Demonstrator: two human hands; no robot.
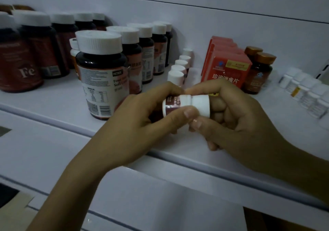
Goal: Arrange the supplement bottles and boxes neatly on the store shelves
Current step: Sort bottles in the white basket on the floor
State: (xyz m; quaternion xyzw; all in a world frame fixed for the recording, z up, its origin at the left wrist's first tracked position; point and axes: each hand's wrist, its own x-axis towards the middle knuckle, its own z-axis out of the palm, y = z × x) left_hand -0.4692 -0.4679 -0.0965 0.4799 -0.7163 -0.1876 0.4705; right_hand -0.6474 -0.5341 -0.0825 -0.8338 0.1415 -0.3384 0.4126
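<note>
Both hands (142, 117) (236, 117) hold a small bottle (185, 104) sideways

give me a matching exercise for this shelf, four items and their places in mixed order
Things
1. small white-capped bottle with dark red label
2. red cardboard boxes
3. brown bottles with gold caps
4. big dark bottle marked Fe

Places
A. far left of the white shelf
B. held sideways by left hand and right hand
C. just right of the red boxes
D. just right of the row of small white bottles

Pairs: 1-B, 2-D, 3-C, 4-A
</note>
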